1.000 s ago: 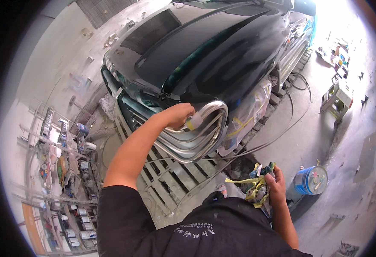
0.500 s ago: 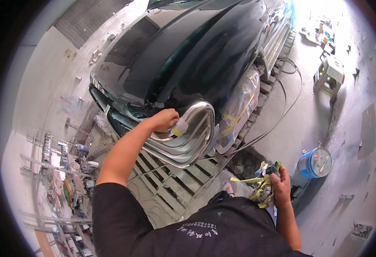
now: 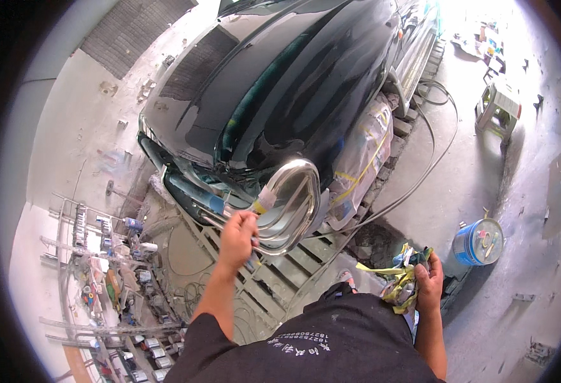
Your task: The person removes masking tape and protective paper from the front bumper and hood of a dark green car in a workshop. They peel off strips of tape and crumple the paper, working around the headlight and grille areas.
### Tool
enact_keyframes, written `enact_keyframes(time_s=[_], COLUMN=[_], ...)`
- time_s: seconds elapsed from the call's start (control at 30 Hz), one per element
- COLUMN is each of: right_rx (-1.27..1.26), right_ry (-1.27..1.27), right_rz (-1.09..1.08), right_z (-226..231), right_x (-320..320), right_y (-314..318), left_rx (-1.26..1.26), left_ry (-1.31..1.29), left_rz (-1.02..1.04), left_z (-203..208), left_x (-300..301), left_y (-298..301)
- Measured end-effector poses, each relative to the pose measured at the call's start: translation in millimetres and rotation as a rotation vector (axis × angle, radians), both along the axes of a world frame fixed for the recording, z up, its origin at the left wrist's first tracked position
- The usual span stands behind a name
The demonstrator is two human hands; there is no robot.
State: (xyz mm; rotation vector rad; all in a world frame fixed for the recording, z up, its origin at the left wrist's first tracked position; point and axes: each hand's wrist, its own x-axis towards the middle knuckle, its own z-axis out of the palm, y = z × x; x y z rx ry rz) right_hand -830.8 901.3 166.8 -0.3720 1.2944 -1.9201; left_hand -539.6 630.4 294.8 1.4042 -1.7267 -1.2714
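gripping a strip of tape (image 3: pixel 264 199) at the chrome headlight ring (image 3: pixel 291 207), left hand (image 3: pixel 237 237) pinched shut; right hand (image 3: pixel 429 281) below-right of it, fisted around wadded masking paper (image 3: pixel 403 276).

1. This is a car body and paint workshop: a dark green car (image 3: pixel 280 96) stands on a metal floor grating (image 3: pixel 274 281).
2. Its front wheel is wrapped in masking plastic (image 3: pixel 360 159) held with yellow tape.
3. Racks of paint cans and bottles (image 3: pixel 111 287) line the left wall.
4. A blue can (image 3: pixel 478 241) and a hose (image 3: pixel 430 159) lie on the stained concrete floor (image 3: pixel 536 210).
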Motion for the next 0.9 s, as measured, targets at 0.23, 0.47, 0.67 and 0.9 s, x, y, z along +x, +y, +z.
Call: enact_keyframes(time_s=[0.23, 0.47, 0.67, 0.9], right_rx=[0.009, 0.043, 0.08, 0.148], right_ry=[-0.044, 0.013, 0.059, 0.145], right_rz=[0.123, 0.166, 0.157, 0.151], right_z=[-1.9, -2.2, 12.5, 23.9], right_x=[-10.3, -24.3, -27.2, -16.2], right_y=[-1.2, 7.9, 12.2, 5.2], left_rx=[0.376, 0.463, 0.354, 0.553], left_ry=[0.905, 1.475, 1.419, 1.36], left_rz=[0.419, 0.068, -0.066, -0.159], left_z=[-92.3, -121.6, -153.7, -137.9], left_x=[-22.2, -36.7, -15.1, -4.4], left_y=[3.6, -20.6, -45.0, -52.9])
